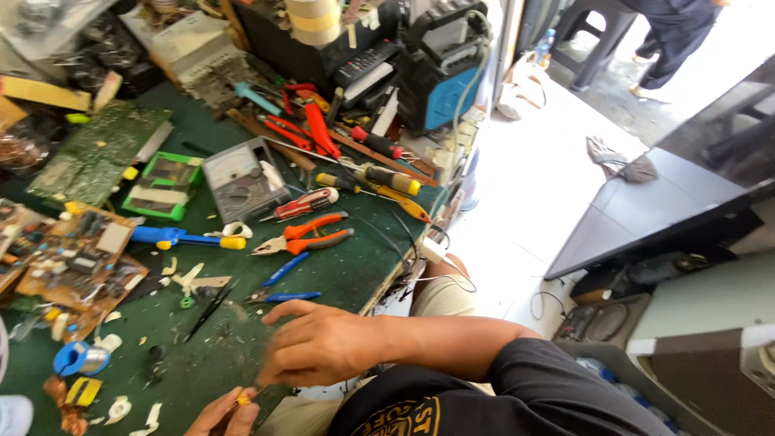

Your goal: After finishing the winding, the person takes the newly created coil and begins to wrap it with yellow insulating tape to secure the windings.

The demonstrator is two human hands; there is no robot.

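My right hand hovers over the near edge of the green workbench, fingers curled downward and index finger stretched left. Whatever lies under its fingers is hidden. My left hand sits at the bottom edge, pinching a small yellow-handled tool whose thin tip points toward the right hand. Just beyond the right hand lie blue-handled cutters and black tweezers. Orange-handled pliers rest further back.
An analogue multimeter, several screwdrivers, brown circuit boards, a green board and a blue solder spool crowd the bench. A dark flat panel leans at right. Another person's legs stand beside a stool.
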